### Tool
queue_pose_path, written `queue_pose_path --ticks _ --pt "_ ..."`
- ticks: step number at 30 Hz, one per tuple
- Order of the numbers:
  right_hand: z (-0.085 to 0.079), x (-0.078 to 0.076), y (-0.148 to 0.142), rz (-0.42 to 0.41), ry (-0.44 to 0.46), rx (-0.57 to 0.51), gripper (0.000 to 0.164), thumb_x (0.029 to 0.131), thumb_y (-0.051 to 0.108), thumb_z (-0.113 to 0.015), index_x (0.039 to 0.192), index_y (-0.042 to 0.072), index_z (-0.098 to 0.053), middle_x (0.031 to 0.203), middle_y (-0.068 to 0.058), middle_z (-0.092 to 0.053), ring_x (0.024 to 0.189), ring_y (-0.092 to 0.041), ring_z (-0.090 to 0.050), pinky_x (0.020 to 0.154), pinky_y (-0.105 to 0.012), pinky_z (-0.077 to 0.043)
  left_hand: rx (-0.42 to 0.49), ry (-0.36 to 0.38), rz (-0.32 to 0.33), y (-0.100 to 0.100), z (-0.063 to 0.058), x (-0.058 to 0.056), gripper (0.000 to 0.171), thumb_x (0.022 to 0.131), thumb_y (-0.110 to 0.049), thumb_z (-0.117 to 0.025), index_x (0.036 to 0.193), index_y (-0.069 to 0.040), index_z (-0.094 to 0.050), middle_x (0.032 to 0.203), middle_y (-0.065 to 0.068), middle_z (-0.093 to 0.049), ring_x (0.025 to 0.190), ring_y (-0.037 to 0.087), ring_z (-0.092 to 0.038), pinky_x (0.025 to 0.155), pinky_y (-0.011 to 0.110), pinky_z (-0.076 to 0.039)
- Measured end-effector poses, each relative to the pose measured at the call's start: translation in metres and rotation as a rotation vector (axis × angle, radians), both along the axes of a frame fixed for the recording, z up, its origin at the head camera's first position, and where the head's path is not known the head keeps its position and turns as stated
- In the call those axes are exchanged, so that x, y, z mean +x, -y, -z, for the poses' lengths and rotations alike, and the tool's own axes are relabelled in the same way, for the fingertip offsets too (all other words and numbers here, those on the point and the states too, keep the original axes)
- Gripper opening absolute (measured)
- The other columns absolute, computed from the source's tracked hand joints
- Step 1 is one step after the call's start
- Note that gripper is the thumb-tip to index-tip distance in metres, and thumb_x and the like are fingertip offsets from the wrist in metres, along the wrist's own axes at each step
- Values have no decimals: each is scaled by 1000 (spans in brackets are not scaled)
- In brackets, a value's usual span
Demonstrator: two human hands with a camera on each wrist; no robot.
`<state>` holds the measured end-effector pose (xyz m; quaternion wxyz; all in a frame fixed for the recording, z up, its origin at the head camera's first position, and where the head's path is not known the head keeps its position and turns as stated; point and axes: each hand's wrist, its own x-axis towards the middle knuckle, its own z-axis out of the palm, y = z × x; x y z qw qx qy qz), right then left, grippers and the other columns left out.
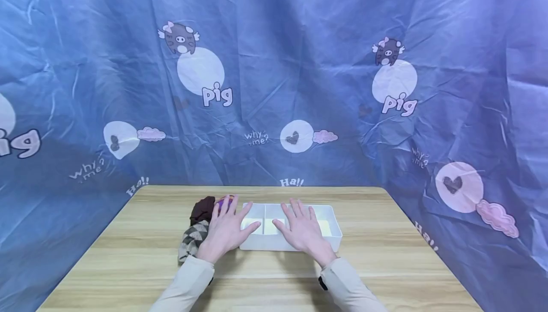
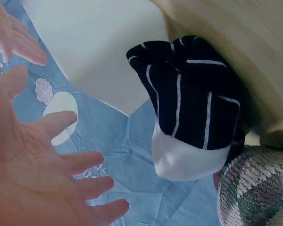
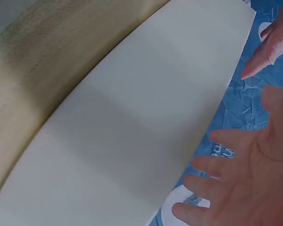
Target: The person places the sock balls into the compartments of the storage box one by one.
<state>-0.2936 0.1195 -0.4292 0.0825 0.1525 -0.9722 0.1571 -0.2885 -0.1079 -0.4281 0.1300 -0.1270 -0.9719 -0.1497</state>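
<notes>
Tabletop of pale wood grain spreads across the bottom of the head view, blue pig-print fabric rising behind, and here come two bare hands side by side at lower centre! The left hand is spread wide, fingers apart, gripping nothing, over the left end of a white rectangular box with compartments. The right hand is spread just as wide over the box's right half, also holding nothing. Left of the left hand, a dark maroon crumpled bundle sits above a grey-and-green patterned knit bundle; a purple-and-orange item peeks from behind the fingertips.

Left wrist view: open palm at lower left, and at centre right a black sock-like cloth with white lines and a white end, beside the box; the patterned knit fills the lower right.

Right wrist view: the box's plain wall runs diagonally, the right hand's loose, empty fingers at lower right.
</notes>
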Motion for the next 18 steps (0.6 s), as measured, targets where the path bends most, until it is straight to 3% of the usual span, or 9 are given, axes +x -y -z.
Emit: queue_pose_path --ticks 4,7,10,18 --pt "0 -1 -3 1 -76 -58 65 97 55 -47 144 10 -49 154 -19 -38 143 -40 -32 116 -60 -21 -11 -11 -9 0 -1 0 66 92 -65 -48 145 -25 -49 156 21 -34 147 42 -22 116 64 -14" --pt "0 -3 -6 2 -119 -120 58 95 49 -56 136 8 -57 146 -20 -49 136 -40 -43 111 -57 -33 -8 -41 -19 2 -1 -3 65 93 -63 -48 143 -22 -51 150 22 -42 142 41 -33 113 63 -23" --pt "0 -5 -12 18 -106 -208 52 94 45 -60 131 9 -62 140 -16 -56 130 -37 -51 106 -54 -41 21 -65 -23 4 0 -5 61 95 -59 -49 140 -18 -55 144 22 -48 135 42 -43 107 62 -33" --pt "2 -9 -36 50 -40 -457 45 89 32 -70 128 10 -64 134 -13 -61 129 -35 -52 109 -52 -39 180 -129 18 16 5 -9 51 93 -48 -61 129 -12 -64 128 14 -64 118 35 -59 96 54 -47"
